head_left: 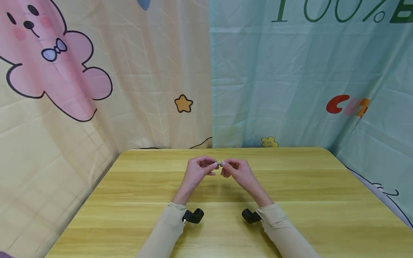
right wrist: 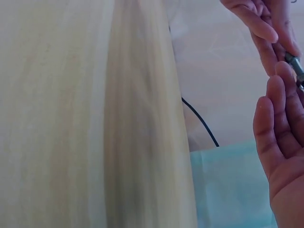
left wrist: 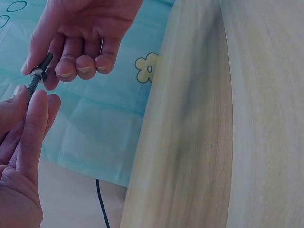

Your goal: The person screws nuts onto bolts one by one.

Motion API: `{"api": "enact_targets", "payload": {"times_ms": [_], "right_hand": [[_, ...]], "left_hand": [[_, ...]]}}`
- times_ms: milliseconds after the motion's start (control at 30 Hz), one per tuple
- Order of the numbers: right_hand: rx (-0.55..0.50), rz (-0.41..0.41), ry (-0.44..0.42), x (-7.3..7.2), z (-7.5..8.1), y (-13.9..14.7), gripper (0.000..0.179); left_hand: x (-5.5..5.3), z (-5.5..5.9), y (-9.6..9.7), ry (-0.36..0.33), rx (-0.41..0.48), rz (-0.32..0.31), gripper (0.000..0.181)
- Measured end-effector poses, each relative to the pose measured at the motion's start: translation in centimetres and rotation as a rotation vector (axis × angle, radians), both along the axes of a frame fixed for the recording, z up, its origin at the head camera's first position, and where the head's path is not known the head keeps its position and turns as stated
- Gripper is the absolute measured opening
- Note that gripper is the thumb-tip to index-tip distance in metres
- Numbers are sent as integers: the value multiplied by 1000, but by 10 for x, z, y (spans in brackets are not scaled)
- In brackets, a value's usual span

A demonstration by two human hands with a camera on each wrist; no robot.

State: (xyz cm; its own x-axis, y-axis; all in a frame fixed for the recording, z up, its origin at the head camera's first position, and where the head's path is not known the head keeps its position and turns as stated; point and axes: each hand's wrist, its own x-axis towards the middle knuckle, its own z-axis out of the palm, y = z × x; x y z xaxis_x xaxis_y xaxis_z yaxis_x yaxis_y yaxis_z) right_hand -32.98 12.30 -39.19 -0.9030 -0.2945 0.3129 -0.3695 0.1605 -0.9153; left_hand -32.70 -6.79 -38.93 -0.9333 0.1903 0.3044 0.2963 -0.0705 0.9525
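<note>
A small metal bolt [left wrist: 32,86] with a threaded shank spans the gap between the two hands, held up over the far half of the table. My left hand [head_left: 197,172] pinches one end of it between thumb and fingers. A nut [left wrist: 39,73] sits around the shank, and a dark end of the bolt sticks out past it. The thumb and index finger of my right hand [head_left: 239,171] pinch at this nut, its other fingers loosely bent. In the right wrist view, the fingers partly cover the bolt [right wrist: 295,65] at the frame's edge.
Below the hands lies a wood-grain table [head_left: 135,200]. Printed curtains [head_left: 155,89] hang behind it and along both sides. Each wrist wears a black camera mount [head_left: 193,216] over a beige sleeve. Beyond the table edge runs a dark cable [right wrist: 202,122].
</note>
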Motion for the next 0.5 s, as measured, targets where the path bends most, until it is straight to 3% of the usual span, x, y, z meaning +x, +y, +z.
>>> {"api": "enact_targets", "payload": {"times_ms": [133,233,433,500], "right_hand": [[-6,-2,-27,11,10,-4,29],[1,-2,5,22,22,-7,26],[-14,22,98,6,4,-2,24],[-17,33,119,1,-1,0,25]], "left_hand": [[1,-1,0,-4,-12,0,24],[3,3,0,2,-2,3,20],[4,7,-1,-18,-1,-7,20],[-1,2,-1,-15,4,2,21]]}}
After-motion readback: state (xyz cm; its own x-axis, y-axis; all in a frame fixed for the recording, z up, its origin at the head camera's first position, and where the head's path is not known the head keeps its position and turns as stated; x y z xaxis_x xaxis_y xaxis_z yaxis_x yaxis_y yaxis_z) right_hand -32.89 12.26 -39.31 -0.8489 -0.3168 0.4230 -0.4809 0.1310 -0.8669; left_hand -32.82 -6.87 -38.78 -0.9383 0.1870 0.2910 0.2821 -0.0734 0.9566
